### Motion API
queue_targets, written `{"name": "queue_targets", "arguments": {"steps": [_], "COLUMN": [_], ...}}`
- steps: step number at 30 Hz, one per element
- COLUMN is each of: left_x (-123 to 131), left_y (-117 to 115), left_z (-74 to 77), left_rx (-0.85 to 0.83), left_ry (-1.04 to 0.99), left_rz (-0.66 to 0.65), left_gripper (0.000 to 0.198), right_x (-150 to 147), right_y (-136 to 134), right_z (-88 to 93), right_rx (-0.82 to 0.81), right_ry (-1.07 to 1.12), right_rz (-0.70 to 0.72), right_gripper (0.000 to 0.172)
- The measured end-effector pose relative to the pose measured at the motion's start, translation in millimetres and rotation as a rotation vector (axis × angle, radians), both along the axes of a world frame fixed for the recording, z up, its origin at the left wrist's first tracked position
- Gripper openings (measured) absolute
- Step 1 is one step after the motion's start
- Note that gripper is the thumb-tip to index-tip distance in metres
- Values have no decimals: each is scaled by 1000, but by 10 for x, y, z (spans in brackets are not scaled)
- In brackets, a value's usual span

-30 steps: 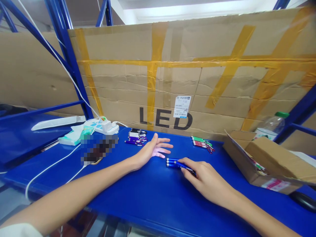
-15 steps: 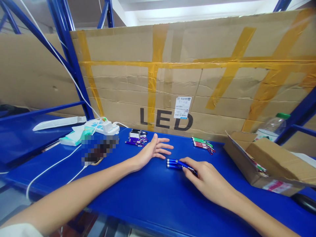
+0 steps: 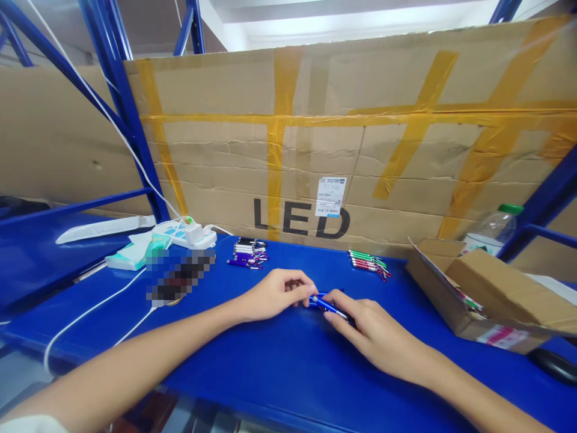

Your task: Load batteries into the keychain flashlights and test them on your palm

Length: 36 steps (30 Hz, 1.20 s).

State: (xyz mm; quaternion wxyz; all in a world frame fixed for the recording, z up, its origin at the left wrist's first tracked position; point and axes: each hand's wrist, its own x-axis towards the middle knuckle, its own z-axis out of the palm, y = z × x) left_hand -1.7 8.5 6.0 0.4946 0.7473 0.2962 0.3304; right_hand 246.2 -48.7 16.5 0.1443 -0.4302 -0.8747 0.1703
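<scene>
My right hand (image 3: 376,331) grips a blue keychain flashlight (image 3: 331,308) between thumb and fingers, low over the blue tabletop. From the left, my left hand (image 3: 279,293) is curled, its thumb and fingertips closed on the flashlight's near-left end. At least one more blue flashlight shows partly behind it, mostly covered by my fingers. Farther back, a row of black, silver and purple flashlights (image 3: 247,252) with carabiner clips lies behind my left hand. Green and red ones (image 3: 366,263) form another row to the right.
An open cardboard box (image 3: 478,300) with some flashlights inside stands at right, a plastic bottle (image 3: 491,231) behind it. At left are a phone (image 3: 180,279), a tissue pack (image 3: 135,252) and a white power strip (image 3: 192,233) with cables. A large taped carton (image 3: 225,162) walls the back.
My left hand has gone from spread fingers to curled and closed on the blue flashlight's end. The flashlight in my right hand has tilted slightly; the view shifted a little.
</scene>
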Motion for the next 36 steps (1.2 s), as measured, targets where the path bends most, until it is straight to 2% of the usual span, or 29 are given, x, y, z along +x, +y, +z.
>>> {"name": "queue_targets", "arguments": {"steps": [4, 7, 17, 25, 36], "left_x": [14, 21, 8, -2, -58], "left_y": [-58, -57, -25, 11, 0], "left_z": [15, 14, 1, -36, 13], "left_rx": [68, 97, 93, 124, 232], "left_ry": [81, 97, 113, 122, 250], "left_rz": [-3, 14, 82, 130, 16], "left_gripper": [32, 27, 34, 34, 28], "right_x": [6, -6, 31, 72, 84], "right_y": [7, 21, 67, 121, 93], "right_z": [-11, -13, -12, -43, -39], "right_rx": [11, 27, 71, 171, 122], "right_ry": [31, 28, 55, 97, 35], "right_rz": [21, 37, -52, -43, 16], "right_gripper": [27, 26, 33, 34, 25]}}
